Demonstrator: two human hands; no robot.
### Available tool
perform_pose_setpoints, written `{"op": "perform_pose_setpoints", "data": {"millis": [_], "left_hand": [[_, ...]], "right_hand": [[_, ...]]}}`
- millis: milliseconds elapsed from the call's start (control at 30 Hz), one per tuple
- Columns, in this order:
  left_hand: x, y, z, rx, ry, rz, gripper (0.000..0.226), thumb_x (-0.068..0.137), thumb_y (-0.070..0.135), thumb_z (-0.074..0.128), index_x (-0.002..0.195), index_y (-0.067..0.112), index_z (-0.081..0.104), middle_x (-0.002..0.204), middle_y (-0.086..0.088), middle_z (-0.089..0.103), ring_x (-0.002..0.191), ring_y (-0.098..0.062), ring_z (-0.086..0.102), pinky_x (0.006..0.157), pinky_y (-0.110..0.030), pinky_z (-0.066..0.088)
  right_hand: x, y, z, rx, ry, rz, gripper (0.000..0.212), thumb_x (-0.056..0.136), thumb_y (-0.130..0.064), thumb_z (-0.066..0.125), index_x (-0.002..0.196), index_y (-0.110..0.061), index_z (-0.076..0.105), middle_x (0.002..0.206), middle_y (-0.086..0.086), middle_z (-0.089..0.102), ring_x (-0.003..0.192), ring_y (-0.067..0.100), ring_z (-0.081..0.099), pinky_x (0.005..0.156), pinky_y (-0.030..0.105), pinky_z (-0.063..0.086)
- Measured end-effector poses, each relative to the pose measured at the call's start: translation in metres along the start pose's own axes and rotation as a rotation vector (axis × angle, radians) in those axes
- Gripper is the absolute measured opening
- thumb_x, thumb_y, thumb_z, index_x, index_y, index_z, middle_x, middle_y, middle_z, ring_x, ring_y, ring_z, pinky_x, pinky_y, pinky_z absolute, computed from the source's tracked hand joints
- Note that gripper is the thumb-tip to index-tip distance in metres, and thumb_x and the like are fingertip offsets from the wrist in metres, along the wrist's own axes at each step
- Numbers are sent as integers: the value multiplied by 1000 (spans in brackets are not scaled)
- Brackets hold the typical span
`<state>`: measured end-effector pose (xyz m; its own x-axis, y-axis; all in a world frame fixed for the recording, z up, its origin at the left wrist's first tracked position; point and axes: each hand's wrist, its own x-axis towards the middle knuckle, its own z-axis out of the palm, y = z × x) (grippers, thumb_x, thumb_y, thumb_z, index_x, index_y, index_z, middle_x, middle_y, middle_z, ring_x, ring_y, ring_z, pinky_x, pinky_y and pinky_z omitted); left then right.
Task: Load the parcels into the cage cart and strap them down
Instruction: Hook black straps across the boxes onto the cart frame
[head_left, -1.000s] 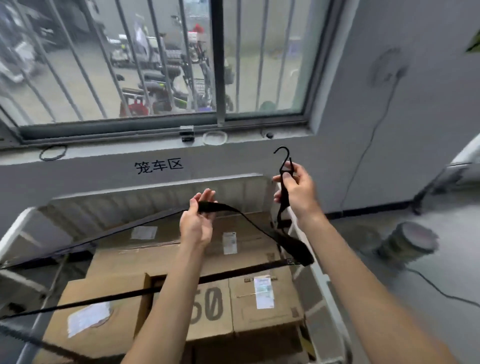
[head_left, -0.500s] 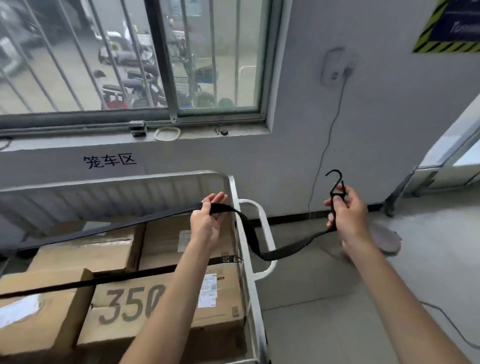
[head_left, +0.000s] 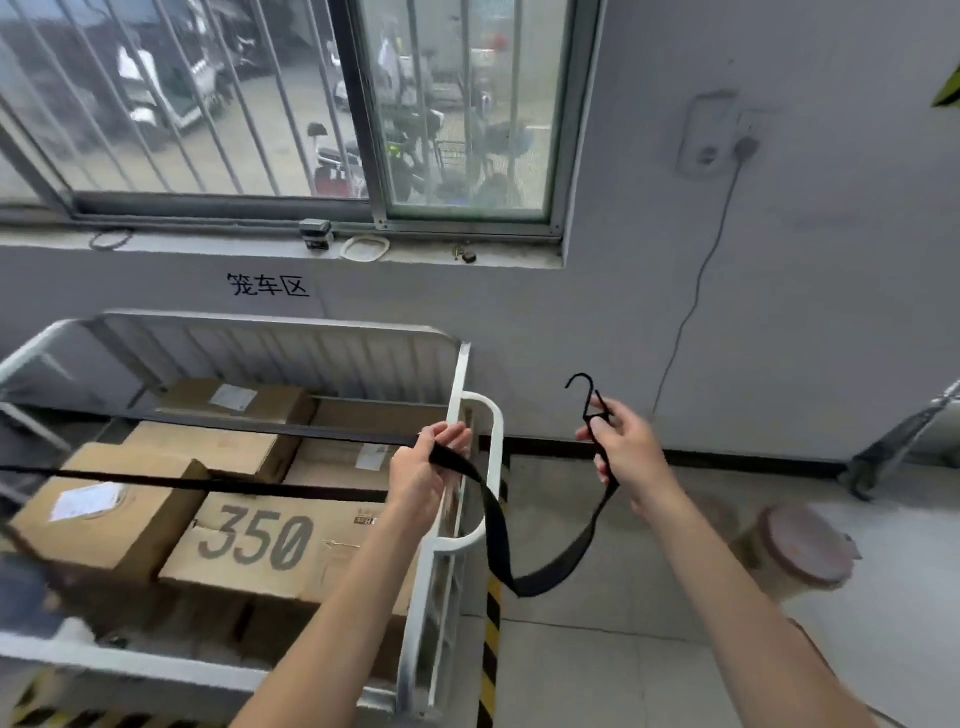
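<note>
Right hand (head_left: 628, 452) pulls in closer to the left hand (head_left: 426, 467), and the slack in the black strap (head_left: 498, 525) sags deeper between them.

Right-hand fingers pinch the base of the black hook (head_left: 584, 389), its tip up, out past the side of the cage cart (head_left: 460, 374). The left hand is curled round the strap right at the cart's side rail, beside the white loop handle (head_left: 493, 467). From that fist the strap runs taut leftwards over the cardboard parcels (head_left: 260, 540) inside the cart. The other way it drops in a loop outside the cart and climbs to the hook. A second strap (head_left: 208, 486) crosses the parcels nearer the camera, just above the box marked 350. Cart sits against the wall under a barred window (head_left: 208, 104).
</note>
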<state>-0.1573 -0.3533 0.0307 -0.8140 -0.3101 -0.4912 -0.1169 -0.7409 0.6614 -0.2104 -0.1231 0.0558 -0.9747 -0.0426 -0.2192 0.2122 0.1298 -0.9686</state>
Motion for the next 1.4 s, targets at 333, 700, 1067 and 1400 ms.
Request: {"op": "perform_pose_setpoints", "data": {"millis": [333, 700, 1067, 1400], "left_hand": [[-13, -39, 3, -62, 275, 166, 32, 110, 22, 34, 113, 1, 58, 104, -16, 76, 94, -25, 76, 80, -36, 59], [54, 0, -5, -105, 445, 287, 30, 110, 21, 35, 116, 4, 58, 100, -10, 78, 94, -23, 76, 83, -36, 57], [117, 10, -3, -53, 601, 279, 34, 110, 21, 36, 126, -1, 56, 113, -14, 73, 108, -26, 70, 101, -42, 50], [180, -41, 25, -3, 837, 210, 28, 106, 25, 46, 105, 5, 67, 97, -9, 79, 94, -19, 76, 105, -44, 49]], "right_hand": [[61, -10, -3, 7, -368, 29, 8, 103, -8, 49, 109, -9, 54, 103, 10, 71, 77, 24, 68, 66, 31, 60], [171, 3, 106, -2, -561, -71, 9, 101, -11, 52, 104, -19, 54, 112, 2, 71, 105, 12, 68, 91, 26, 53], [306, 13, 116, -314, -487, -101, 16, 98, -8, 52, 83, -13, 50, 104, 22, 68, 104, 38, 63, 87, 47, 51], [350, 50, 150, -543, -1004, -126, 12, 93, -14, 62, 88, -25, 58, 87, -10, 67, 77, 1, 64, 64, 18, 46]]}}
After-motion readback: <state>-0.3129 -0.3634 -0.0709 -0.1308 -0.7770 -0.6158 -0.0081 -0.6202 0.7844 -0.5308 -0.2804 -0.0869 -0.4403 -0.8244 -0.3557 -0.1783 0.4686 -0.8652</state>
